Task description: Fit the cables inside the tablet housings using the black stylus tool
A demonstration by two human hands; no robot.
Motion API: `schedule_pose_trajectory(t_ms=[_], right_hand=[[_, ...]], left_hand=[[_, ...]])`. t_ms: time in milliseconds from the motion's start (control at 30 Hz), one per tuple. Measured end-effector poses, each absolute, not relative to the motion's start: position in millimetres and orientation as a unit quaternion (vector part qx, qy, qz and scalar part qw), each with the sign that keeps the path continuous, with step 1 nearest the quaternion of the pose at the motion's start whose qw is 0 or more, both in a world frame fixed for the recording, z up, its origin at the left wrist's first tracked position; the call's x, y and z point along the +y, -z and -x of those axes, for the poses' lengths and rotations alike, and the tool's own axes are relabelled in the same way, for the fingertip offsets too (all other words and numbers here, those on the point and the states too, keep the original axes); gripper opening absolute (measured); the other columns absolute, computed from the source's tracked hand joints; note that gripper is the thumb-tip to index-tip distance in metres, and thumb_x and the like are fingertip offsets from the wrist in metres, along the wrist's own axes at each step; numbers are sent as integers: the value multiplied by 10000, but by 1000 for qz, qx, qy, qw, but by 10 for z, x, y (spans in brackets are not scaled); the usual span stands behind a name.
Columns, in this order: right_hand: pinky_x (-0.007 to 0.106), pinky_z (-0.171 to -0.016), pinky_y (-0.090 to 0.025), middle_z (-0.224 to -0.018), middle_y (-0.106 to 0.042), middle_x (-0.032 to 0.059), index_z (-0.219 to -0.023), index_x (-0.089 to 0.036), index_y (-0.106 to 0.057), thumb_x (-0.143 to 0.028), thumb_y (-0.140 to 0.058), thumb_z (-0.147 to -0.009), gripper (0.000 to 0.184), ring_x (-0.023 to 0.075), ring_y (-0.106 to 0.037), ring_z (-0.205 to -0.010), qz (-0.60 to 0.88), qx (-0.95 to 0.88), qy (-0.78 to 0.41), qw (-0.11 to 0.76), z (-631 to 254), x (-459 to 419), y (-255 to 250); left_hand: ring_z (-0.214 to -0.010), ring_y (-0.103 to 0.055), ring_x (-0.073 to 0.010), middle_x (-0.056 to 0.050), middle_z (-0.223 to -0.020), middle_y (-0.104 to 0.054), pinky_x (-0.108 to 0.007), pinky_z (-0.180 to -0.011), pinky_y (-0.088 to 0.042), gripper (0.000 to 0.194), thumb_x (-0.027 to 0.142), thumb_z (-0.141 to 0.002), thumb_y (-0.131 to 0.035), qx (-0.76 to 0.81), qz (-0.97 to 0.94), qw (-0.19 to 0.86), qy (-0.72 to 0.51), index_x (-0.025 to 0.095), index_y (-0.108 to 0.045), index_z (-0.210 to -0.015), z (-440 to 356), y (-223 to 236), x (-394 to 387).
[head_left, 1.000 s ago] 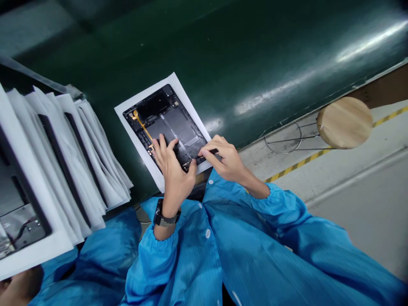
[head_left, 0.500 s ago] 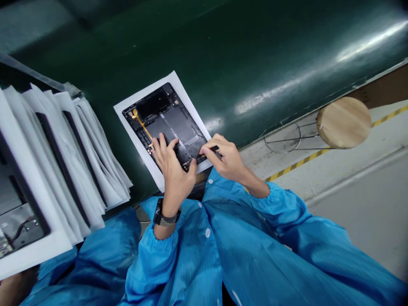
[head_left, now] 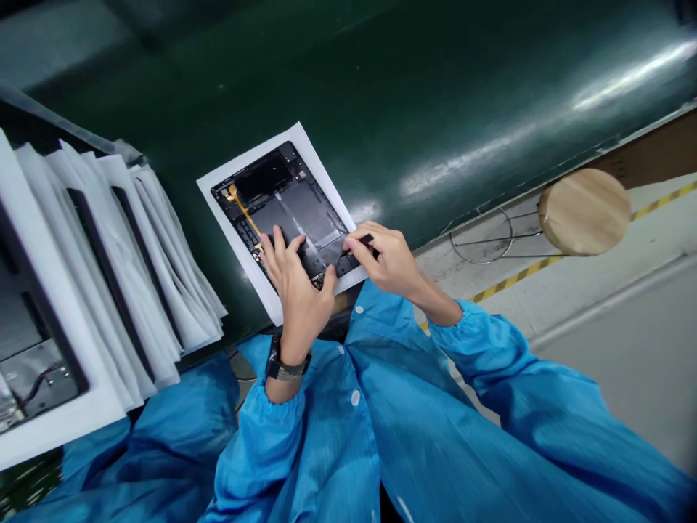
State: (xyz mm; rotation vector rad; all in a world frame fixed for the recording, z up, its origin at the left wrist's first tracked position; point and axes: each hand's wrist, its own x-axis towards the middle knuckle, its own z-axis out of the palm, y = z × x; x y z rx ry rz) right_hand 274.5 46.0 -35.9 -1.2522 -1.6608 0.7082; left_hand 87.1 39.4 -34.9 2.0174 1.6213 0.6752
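Note:
An opened tablet chassis (head_left: pixel 288 203) with dark inner parts and an orange flex cable lies on a white foam sheet (head_left: pixel 226 181) on the green conveyor belt. My left hand (head_left: pixel 297 287) rests flat on the chassis's near end, fingers spread. My right hand (head_left: pixel 384 261) is closed in a pinch on a thin black tool (head_left: pixel 364 240), whose tip points at the near right edge of the chassis. Both arms wear blue sleeves; a watch (head_left: pixel 286 367) is on the left wrist.
A row of white foam sheets holding dark chassis (head_left: pixel 109 269) leans at the left. The green belt (head_left: pixel 435 94) stretches to the right. A round wooden stool (head_left: pixel 585 211) with a wire frame stands on the grey floor beside a yellow-black line.
My right hand with the tool has shifted slightly up along the chassis edge. The left hand has stayed in place.

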Motion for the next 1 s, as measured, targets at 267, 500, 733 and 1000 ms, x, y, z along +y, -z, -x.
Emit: schedule_pose_trajectory(t_ms=[267, 500, 733, 1000], right_hand=[[344, -814, -523, -846, -727, 26, -862, -209, -662, -262, -541, -1056, 234, 180, -668, -806, 525, -657, -290, 457, -2754, 485, 372], [335, -808, -508, -848, -710, 39, -856, -200, -664, -306, -542, -1061, 262, 182, -665, -813, 529, -643, -304, 463, -2766, 491, 385], [319, -747, -497, -824, -703, 39, -853, -190, -672, -301, -542, -1057, 266, 170, -655, -762, 538, -627, -297, 479, -2764, 494, 401], [299, -714, -494, -816, -712, 21, -846, -193, -685, -286, -561, -1044, 250, 152, -666, -742, 527, -611, -326, 492, -2792, 513, 422]], left_hand=[[-1655, 3, -357, -206, -1751, -185, -643, -1316, -48, 590, 297, -890, -707, 594, -731, 230, -245, 200, -445, -1409, -885, 347, 392], [-1656, 0, -348, -204, -1750, -188, -628, -1322, -38, 572, 280, -890, -705, 597, -726, 234, -250, 198, -456, -1398, -896, 336, 394], [-1657, -4, -339, -199, -1751, -195, -610, -1324, -26, 569, 283, -880, -691, 604, -721, 233, -248, 190, -451, -1387, -914, 324, 398], [-1658, -14, -335, -195, -1745, -215, -603, -1328, -35, 576, 291, -878, -703, 611, -713, 231, -256, 200, -452, -1388, -928, 343, 401]])
